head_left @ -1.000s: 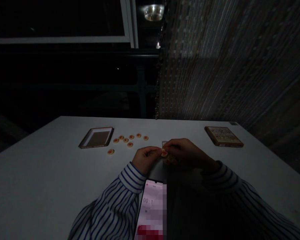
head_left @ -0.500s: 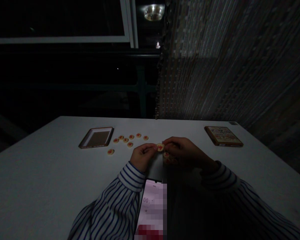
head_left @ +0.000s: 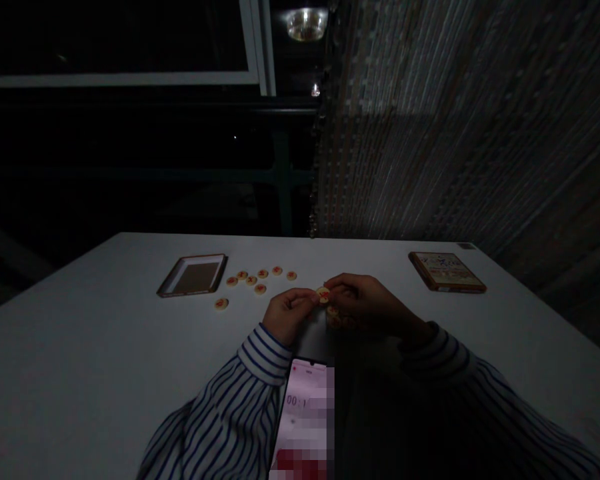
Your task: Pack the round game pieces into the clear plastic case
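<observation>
Between my two hands is a round Chinese chess piece (head_left: 323,295) with a red character on its face. My left hand (head_left: 289,313) pinches its left edge with thumb and forefinger. From the other side, the fingertips of my right hand (head_left: 363,297) grip its right edge. Just below, partly in the shadow of my right hand, several more pieces (head_left: 334,320) sit close together. Further left on the table lie several loose red-marked pieces (head_left: 251,280), and one piece (head_left: 221,304) sits nearer to me, apart from them.
A shallow open box tray (head_left: 166,292) stands on the white table (head_left: 105,347) at the left. At the right lies a box lid with printed pictures (head_left: 447,272). A lit phone (head_left: 303,407) lies between my forearms. Behind the table hangs a string curtain (head_left: 395,167).
The piece between my fingers has shifted very slightly to the right and its face has turned a little. My left hand moved slightly right with it; the loose pieces stayed put.
</observation>
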{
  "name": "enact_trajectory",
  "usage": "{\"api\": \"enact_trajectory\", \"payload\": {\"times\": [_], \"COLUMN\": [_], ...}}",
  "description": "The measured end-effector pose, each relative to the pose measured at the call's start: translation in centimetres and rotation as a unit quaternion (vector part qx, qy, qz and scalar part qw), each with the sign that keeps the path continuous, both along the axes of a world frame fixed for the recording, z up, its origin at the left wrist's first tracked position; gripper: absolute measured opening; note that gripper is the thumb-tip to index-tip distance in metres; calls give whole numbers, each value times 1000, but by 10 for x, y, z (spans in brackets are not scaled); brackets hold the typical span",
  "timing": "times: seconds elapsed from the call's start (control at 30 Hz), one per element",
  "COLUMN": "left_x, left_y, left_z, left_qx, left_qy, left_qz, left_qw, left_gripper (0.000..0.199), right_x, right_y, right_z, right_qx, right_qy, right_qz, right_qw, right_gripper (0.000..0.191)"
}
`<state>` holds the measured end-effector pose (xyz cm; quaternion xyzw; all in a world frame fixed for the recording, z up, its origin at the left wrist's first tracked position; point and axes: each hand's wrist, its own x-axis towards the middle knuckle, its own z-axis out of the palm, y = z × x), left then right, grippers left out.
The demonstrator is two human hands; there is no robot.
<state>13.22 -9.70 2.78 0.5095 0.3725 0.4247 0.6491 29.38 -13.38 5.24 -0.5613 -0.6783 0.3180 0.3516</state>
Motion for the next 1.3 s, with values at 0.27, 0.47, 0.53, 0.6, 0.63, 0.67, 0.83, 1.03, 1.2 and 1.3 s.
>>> {"api": "enact_trajectory", "payload": {"times": [0.27, 0.47, 0.53, 0.6, 0.63, 0.67, 0.83, 1.03, 1.2, 1.3], "left_x": [0, -1, -1, -1, -1, 0, 0, 1, 1, 2], "left_y": [1, 0, 0, -1, -1, -2, -2, -1, -2, -2], "left_z": [-1, -3, -3, -2, -1, 0, 0, -8, -9, -8], "left_qx": [5, 13, 17, 17, 18, 19, 8, -24, -25, -32], "left_qy": [19, 19, 18, 20, 21, 21, 19, -19, -18, -19], "left_qz": [-2, -17, -20, -19, -17, -15, -22, -59, -51, -50], "left_qw": [1000, 1000, 999, 999, 999, 999, 1000, 998, 998, 998], "left_gripper": [32, 27, 26, 26, 26, 26, 27, 32, 31, 31], "right_x": [1, 1, 2, 2, 1, 1, 0, 0, -2, -2], "right_y": [-1, -2, -2, -1, 0, 0, -1, -1, -4, -5], "right_z": [1, 2, 1, 0, 0, -1, -1, 3, 7, 7], "right_qx": [-7, 9, 13, 14, 13, 12, 9, 47, 32, 30], "right_qy": [-28, -50, -51, -51, -51, -51, -52, -75, -72, -65], "right_qz": [6, 20, 28, 25, 19, 13, 10, 26, 11, 5], "right_qw": [1000, 999, 998, 998, 998, 999, 999, 996, 997, 997], "right_gripper": [23, 26, 26, 25, 25, 26, 28, 23, 21, 19]}}
